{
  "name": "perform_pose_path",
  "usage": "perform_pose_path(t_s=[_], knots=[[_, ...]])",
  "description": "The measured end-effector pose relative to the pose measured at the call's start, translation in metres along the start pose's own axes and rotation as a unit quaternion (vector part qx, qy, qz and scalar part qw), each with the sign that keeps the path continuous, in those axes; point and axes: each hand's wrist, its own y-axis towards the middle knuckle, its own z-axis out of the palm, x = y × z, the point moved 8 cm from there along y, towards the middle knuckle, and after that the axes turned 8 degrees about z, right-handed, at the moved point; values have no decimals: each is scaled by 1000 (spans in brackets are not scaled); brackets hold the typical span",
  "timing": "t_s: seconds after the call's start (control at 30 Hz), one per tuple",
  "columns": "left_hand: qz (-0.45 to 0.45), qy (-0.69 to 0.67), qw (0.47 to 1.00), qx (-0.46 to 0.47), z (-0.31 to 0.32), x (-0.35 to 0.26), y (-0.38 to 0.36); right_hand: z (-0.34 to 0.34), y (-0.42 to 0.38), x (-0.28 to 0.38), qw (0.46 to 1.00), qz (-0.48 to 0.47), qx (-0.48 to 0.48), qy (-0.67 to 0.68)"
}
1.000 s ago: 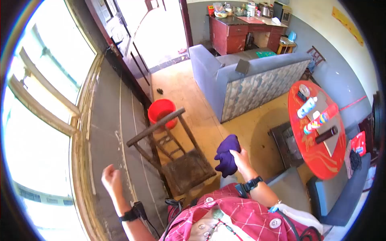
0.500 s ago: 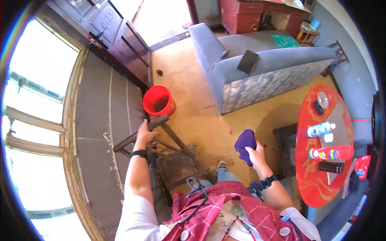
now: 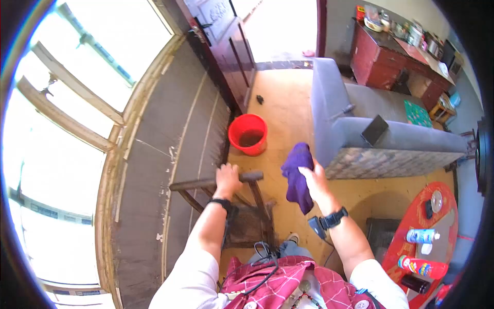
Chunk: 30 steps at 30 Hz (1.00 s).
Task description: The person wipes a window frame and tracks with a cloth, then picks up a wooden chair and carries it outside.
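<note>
A worn wooden chair [image 3: 247, 222] stands at the lower middle, beside the grey wall panel. My left hand [image 3: 227, 180] is wrapped over the top rail of its back. A crumpled purple cloth [image 3: 297, 177] hangs from my right hand [image 3: 317, 184], pinched between thumb and fingers, over the floor to the right of the chair. Beyond the chair, a red bucket [image 3: 248, 135] sits on the floor; its inside looks dark.
A grey sofa [image 3: 401, 164] with a dark tablet [image 3: 374, 130] on its back stands at the right. A red table [image 3: 406, 232] with bottles is at lower right. An open door [image 3: 226, 46] and a red desk [image 3: 386, 64] are at the back.
The view has turned left, so the room appears shifted right. My left hand has closed on the chair's top rail. The purple cloth now hangs longer and further from my body.
</note>
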Motion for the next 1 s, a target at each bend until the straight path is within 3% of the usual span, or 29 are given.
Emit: perform_pose_path(t_s=[0.1,0.17,0.23,0.3,0.33,0.37,0.43,0.47,0.57,0.63,0.8,0.9,0.97,1.0], knots=[[38,-123,985,-111,-5,1,-48,59,65,37,998,-58,12,-16],[55,-203,969,-130,-11,4,-78,101,116,47,994,-90,65,15],[50,-243,961,-120,-18,2,-104,123,166,56,962,-209,-15,-177],[60,-271,951,-134,-25,-1,-125,127,178,53,899,-159,-168,-371],[57,-276,951,-126,-26,4,-133,125,190,38,894,-96,-194,-391],[74,-294,944,-132,-27,5,-140,124,194,20,933,-67,-107,-338],[91,-335,929,-126,-36,5,-153,155,136,19,949,18,63,-308],[106,-356,922,-109,-36,7,-158,128,158,-26,944,-45,47,-323],[128,-384,913,-43,-22,28,-162,105,91,-78,926,68,71,-363],[98,-320,942,-5,-13,53,-166,98,53,-109,883,109,137,-435],[35,-188,974,118,2,98,-148,105,-7,-157,887,181,200,-374],[39,-148,985,84,9,94,-133,112,5,-131,819,71,165,-544],[34,-156,984,72,10,91,-126,121,15,-109,857,90,148,-484],[26,-173,983,60,10,89,-124,118,19,-104,878,33,134,-458]])
